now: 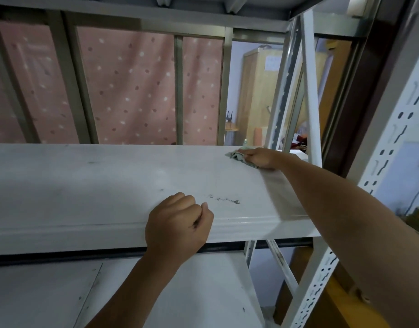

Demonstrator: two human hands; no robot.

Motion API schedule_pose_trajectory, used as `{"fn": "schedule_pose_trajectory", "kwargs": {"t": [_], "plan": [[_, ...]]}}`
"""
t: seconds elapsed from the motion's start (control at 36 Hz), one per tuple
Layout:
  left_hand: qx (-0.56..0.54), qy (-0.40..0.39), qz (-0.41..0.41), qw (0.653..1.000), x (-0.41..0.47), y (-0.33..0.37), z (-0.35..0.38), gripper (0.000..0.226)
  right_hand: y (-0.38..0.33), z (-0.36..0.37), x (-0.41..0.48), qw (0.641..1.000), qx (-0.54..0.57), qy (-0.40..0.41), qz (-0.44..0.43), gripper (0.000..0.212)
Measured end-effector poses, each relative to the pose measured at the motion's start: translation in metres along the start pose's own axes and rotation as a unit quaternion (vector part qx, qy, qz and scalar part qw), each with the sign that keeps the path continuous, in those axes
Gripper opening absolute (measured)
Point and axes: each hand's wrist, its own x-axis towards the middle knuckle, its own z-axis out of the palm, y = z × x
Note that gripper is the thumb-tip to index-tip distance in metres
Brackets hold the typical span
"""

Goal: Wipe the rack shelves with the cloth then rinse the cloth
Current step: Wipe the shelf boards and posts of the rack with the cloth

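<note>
Right hand (258, 158): located at right of centre in the frame, at the far right corner of the shelf (85, 185). The fingers lie roughly flat over the cloth (235, 156) and press it onto the shelf surface. The cloth is bunched, and part of it protrudes to the left of the fingertips.

Left hand (177, 223): located at lower centre. The fingers are curled into a fist and hold nothing. The fist rests on the front lip of the same shelf.

Key relation: the long axis of the shelf runs left to right across the frame. The cloth sits at its right end, against the rear edge. Almost the whole surface therefore lies to the left of the cloth and toward the front lip. A streak of dark specks (225, 200) lies between the two hands, just right of the left fist. The right hand is the one that carries the cloth, so the stroke probably runs leftward and forward.

Surroundings: the slotted upright (393, 143) stands at the right edge. The lower shelf (192, 292) appears below, marked with small spots. No tap or basin for rinsing is in view.
</note>
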Motion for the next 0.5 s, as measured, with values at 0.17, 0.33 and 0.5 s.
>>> {"fn": "schedule_pose_trajectory", "kwargs": {"t": [0.17, 0.33, 0.5], "plan": [[-0.006, 0.007, -0.029, 1.000, -0.002, 0.000, 0.001, 0.050, -0.003, -0.005, -0.050, 0.999, 0.000, -0.005, 0.037, 0.046], [-0.014, 0.010, -0.036, 0.999, -0.002, 0.001, -0.001, 0.049, -0.010, 0.002, -0.099, 0.999, 0.022, -0.015, 0.022, 0.047], [-0.015, -0.002, -0.032, 0.999, -0.001, 0.001, -0.002, 0.048, -0.058, 0.014, -0.152, 0.996, 0.059, -0.043, -0.052, 0.043]]}}
